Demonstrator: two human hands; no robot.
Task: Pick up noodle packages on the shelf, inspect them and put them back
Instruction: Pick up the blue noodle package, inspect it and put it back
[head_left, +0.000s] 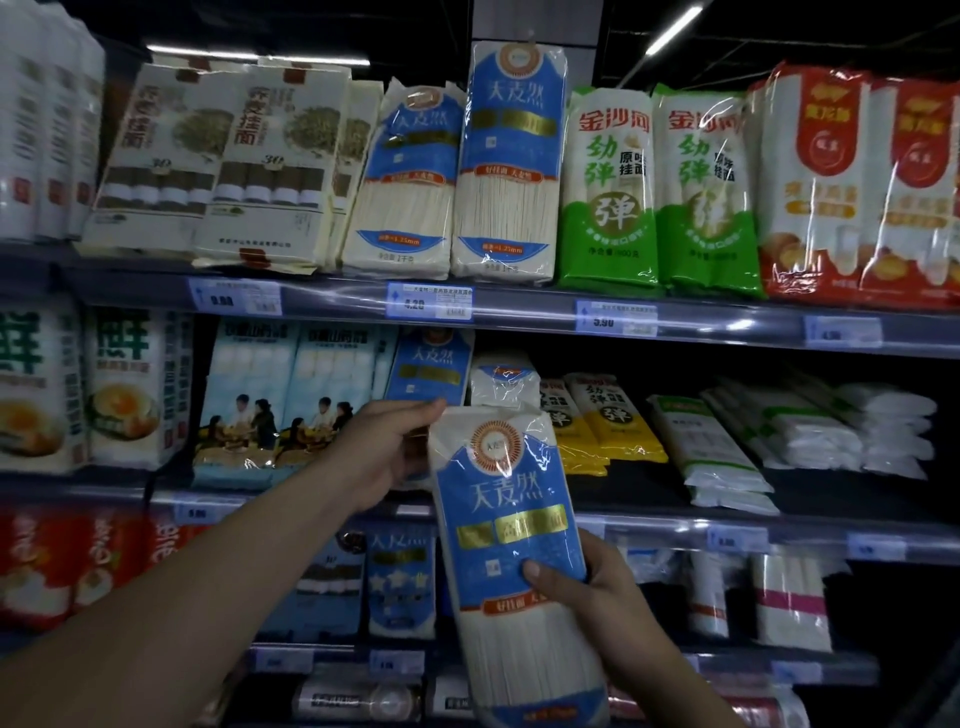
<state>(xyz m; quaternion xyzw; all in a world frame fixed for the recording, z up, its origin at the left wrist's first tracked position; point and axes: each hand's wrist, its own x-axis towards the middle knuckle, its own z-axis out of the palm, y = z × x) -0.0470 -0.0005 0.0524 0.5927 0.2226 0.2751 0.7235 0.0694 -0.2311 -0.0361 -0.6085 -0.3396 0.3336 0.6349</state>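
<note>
I hold a long blue-and-white noodle package (511, 530) upright in front of the middle shelf (675, 525). My left hand (382, 452) grips its upper left edge from behind. My right hand (597, 597) clasps its lower right side, thumb across the blue label. The package shows a round orange emblem at the top and pale noodles through its clear lower part. A matching blue package (431, 371) stands on the middle shelf just behind my left hand. Two more of the same kind (511, 161) stand on the top shelf.
Green noodle bags (610, 192) and red ones (815, 182) fill the top shelf's right side, beige packs (270, 166) its left. Yellow bags (608, 421) and white bags (810, 431) lie flat on the middle shelf. Price tags (430, 300) line the shelf edges.
</note>
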